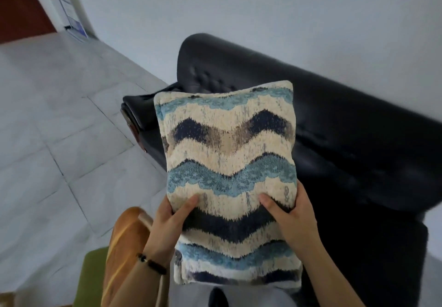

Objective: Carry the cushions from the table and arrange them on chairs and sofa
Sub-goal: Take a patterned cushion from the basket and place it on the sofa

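I hold a cushion (229,163) with cream, light blue and navy zigzag stripes out in front of me, above the left end of a black leather sofa (346,139). My left hand (167,225) grips its lower left edge, thumb on the front. My right hand (294,218) grips the lower right edge the same way. The cushion covers part of the sofa's seat and left armrest (136,108). A dark bead bracelet is on my left wrist.
Pale tiled floor (59,127) spreads to the left of the sofa. A light wall runs behind the sofa. A wooden chair back (124,239) with a green seat (91,278) stands at the lower left. A red-brown door (21,7) is at the far upper left.
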`<state>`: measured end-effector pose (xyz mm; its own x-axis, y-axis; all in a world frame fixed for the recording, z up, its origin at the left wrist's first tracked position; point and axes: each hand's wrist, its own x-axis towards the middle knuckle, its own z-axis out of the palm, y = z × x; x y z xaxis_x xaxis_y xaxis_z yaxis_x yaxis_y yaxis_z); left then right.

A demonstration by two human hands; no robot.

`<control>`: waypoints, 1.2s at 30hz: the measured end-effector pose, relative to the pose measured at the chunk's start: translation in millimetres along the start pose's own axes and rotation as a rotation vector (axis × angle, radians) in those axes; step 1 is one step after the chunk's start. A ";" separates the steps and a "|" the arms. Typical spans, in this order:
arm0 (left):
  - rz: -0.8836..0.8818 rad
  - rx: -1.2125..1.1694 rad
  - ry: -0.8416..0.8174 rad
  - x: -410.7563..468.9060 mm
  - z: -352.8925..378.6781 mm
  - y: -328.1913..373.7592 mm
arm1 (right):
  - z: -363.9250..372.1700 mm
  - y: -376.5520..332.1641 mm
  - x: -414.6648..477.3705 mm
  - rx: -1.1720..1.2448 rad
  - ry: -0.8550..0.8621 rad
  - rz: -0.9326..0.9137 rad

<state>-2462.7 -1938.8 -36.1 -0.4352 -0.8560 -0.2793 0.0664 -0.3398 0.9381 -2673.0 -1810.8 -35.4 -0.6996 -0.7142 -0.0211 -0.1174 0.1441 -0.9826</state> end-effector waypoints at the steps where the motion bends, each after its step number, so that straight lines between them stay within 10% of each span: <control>1: 0.006 0.011 -0.007 23.5 1.9 8.5 | 6.6 -2.7 23.1 0.002 0.010 0.011; 15: -0.143 0.183 0.057 335.9 -7.4 87.0 | 142.6 0.8 322.5 0.109 0.017 0.177; 23: -0.228 0.146 0.046 517.8 -34.7 142.0 | 284.9 30.1 447.5 -0.248 -0.155 0.027; 28: -0.425 0.093 0.380 662.5 -65.5 87.8 | 378.6 72.4 508.5 -0.398 -0.113 -0.128; 36: -0.780 0.048 0.259 839.2 -132.1 75.9 | 425.5 119.4 607.4 -1.190 -0.221 0.488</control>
<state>-2704.2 -2734.3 -226.2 -0.1189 -0.4455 -0.8874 -0.2103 -0.8621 0.4610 -2812.1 -2518.8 -244.1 -0.7307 -0.4964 -0.4687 -0.5134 0.8521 -0.1020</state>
